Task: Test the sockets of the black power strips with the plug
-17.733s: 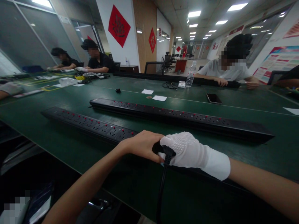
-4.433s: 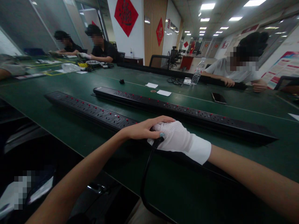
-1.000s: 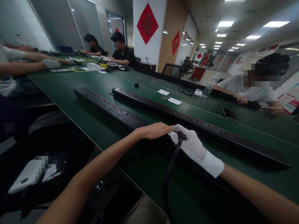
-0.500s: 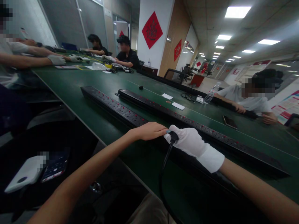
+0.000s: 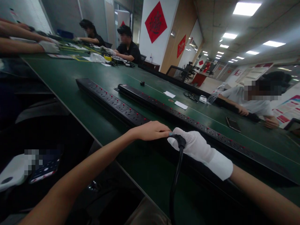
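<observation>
The bare left hand [image 5: 152,130] partly hides the near long black power strip [image 5: 110,102]; the bottom edge cuts the thick black cable [image 5: 173,184].

Straight beyond the grip: two white paper slips, one [image 5: 169,94] near the other [image 5: 181,105], lying flat. Beyond, to the left: one small black piece [image 5: 142,83]; farther, a clear plastic bag [image 5: 96,58], a blue bin [image 5: 65,33], two people in black shirts, one nearer [image 5: 128,51], one farther [image 5: 93,39]. Beyond, to the right: black cord [image 5: 191,96], white adapter [image 5: 202,99], clear bottle [image 5: 214,93], dark phone [image 5: 233,124], person in a white shirt [image 5: 253,104]. Far beyond: large red diamond sign [image 5: 156,22] on a pillar [image 5: 145,47]. Left of the grip and lower: phone with lit screen [image 5: 45,169], white object [image 5: 14,170], partly pixelated.
</observation>
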`<control>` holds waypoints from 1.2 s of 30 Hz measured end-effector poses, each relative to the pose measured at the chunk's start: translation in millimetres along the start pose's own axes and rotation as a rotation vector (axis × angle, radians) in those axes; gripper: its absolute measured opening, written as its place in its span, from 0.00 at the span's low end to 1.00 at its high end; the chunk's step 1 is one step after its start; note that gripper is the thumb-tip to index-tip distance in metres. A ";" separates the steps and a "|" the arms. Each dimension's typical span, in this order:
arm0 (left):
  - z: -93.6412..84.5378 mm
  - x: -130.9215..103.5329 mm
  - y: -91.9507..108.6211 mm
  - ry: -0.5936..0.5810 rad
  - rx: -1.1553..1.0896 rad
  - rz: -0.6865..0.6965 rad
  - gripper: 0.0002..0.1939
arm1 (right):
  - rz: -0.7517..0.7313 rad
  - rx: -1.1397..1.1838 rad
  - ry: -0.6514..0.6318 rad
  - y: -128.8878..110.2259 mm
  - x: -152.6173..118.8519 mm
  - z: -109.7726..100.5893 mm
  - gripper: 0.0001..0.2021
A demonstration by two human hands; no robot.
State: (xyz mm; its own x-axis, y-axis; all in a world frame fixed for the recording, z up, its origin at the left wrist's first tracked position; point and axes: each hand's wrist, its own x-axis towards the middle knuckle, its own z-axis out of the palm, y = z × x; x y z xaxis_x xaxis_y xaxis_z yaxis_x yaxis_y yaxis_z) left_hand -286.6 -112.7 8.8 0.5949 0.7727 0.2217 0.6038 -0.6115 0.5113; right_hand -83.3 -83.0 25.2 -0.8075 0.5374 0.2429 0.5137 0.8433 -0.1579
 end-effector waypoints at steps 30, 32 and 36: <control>-5.9 1.5 1.9 -0.131 0.068 0.114 0.26 | 0.015 -0.374 0.025 -30.4 -8.4 1.5 0.19; -6.0 2.2 3.5 -0.146 0.097 0.102 0.28 | 0.079 -0.379 0.019 -34.4 -13.9 -2.5 0.22; -6.4 3.3 3.8 -0.190 0.082 0.097 0.36 | 0.206 -0.289 -0.068 -26.9 -42.6 -11.3 0.32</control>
State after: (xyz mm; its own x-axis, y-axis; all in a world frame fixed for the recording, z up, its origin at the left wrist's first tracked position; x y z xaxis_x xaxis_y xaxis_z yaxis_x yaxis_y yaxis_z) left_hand -285.7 -111.3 16.7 0.7367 0.6685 0.1023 0.5755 -0.6991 0.4243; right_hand -59.4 -128.6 29.9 -0.6906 0.7033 0.1688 0.7209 0.6882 0.0820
